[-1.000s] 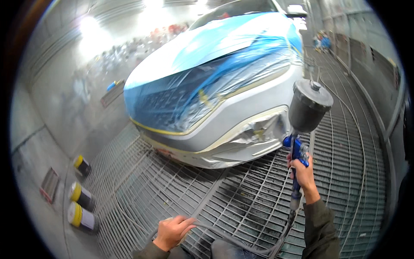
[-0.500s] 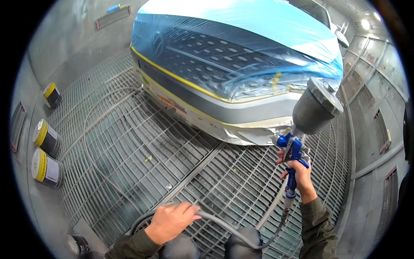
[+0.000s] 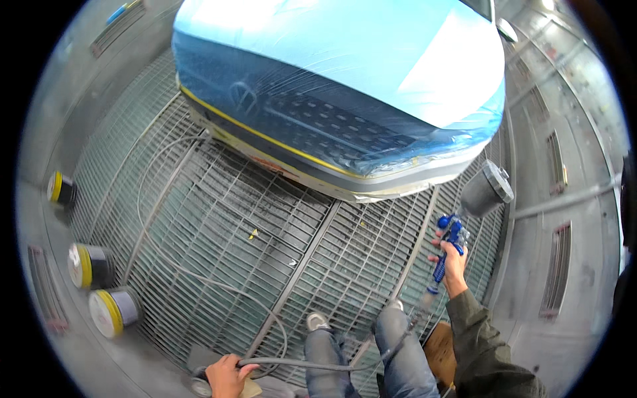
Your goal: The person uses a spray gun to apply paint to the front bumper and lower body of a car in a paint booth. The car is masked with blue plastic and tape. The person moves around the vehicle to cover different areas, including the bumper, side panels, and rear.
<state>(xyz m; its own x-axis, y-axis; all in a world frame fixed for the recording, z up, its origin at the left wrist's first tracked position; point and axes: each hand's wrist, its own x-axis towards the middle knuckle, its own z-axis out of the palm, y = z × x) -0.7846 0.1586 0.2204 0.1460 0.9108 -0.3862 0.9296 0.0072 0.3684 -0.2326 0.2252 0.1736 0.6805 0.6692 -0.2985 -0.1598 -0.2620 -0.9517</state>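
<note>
1. My right hand [image 3: 455, 264] is clenched around the blue handle of the spray gun [image 3: 450, 247], which it holds up at the right of the view, just off the front corner of the car [image 3: 345, 99]. The gun's grey paint cup [image 3: 486, 190] tilts up and right, close to the bumper but apart from it.

2. My left hand [image 3: 225, 375] sits low at the bottom edge, its grip closed on the grey air hose [image 3: 305, 363]. From there the hose runs across in front of my knees toward the gun, and a long loop of it lies out over the grated floor [image 3: 219, 225] to the left.

3. The car's bonnet and grille are wrapped in blue masking film [image 3: 332, 60], edged with yellow tape along the bumper line — only the pale lower bumper shows bare.

4. Three rolls [image 3: 99, 292] of masking material with yellow ends lie by the left wall, well apart from both hands.

5. Risks as I judge them: the slack loop could snag on the grating or catch my shoes [image 3: 318, 323], jerking the gun off line. The cup is near the film — a bump could tear the masking or smear it. If my left hand lets the hose drag, it may swing against the bumper.
</note>
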